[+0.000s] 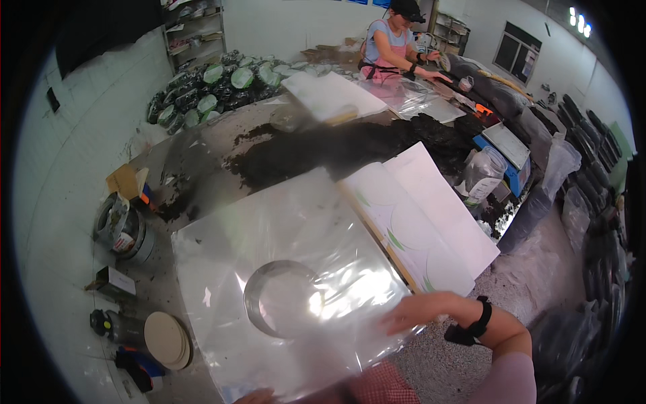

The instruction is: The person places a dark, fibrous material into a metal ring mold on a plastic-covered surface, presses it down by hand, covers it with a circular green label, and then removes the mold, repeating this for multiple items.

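A stack of clear plastic sheets or bags (222, 283) lies before me at the table's near edge. On the stack, or just under its top layer, is a round ring (252, 308); I cannot tell which. My right hand (416, 309), with a black band at the wrist, touches the stack's right edge, its fingers blurred by motion. My left hand (256, 396) shows only partly at the bottom rim, against the stack's near edge. Whether either hand grips the plastic is not visible. Right of the stack lie white printed sheets with green leaf marks (409, 227).
Dark crumbly material (323, 151) spreads across the table. A clear jar (482, 174) and a blue scale (517, 171) stand at right. Round discs (164, 339) and a bottle (123, 328) sit at left. Another person (391, 45) works at the far end, near piled black bundles (222, 83).
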Motion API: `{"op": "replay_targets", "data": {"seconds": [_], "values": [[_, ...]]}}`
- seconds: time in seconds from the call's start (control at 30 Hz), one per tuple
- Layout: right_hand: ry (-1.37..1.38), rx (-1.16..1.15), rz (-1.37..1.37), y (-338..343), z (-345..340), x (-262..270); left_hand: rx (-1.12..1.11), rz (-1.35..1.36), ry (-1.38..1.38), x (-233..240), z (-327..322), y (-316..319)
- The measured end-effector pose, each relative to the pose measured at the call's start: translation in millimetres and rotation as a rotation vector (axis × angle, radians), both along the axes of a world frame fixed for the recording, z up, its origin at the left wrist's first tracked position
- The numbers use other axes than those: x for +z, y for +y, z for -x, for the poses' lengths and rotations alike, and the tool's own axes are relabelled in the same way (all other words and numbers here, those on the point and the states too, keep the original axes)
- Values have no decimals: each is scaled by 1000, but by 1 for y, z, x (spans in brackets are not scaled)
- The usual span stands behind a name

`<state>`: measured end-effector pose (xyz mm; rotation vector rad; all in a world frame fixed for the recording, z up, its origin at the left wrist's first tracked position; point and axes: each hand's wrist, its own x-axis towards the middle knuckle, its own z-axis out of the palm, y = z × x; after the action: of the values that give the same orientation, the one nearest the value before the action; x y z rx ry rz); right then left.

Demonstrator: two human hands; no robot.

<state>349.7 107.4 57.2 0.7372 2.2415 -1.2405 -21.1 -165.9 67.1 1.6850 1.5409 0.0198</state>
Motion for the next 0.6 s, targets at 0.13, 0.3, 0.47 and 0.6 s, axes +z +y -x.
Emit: {"op": "replay_targets", "data": {"seconds": [0.13, 0.3, 0.47, 0.6], "values": [[497, -659, -944, 170, -1, 36, 312, -249, 616, -11, 95, -12], [243, -658, -1326, 375, -28, -45, 295, -312, 1071, -97, 198, -21], [-169, -526, -1343, 410, 12, -69, 150, -381, 1186, -110, 200, -14], [-67, -640, -1288, 441, -15, -92, 202, -466, 1197, -64, 162, 20]]}}
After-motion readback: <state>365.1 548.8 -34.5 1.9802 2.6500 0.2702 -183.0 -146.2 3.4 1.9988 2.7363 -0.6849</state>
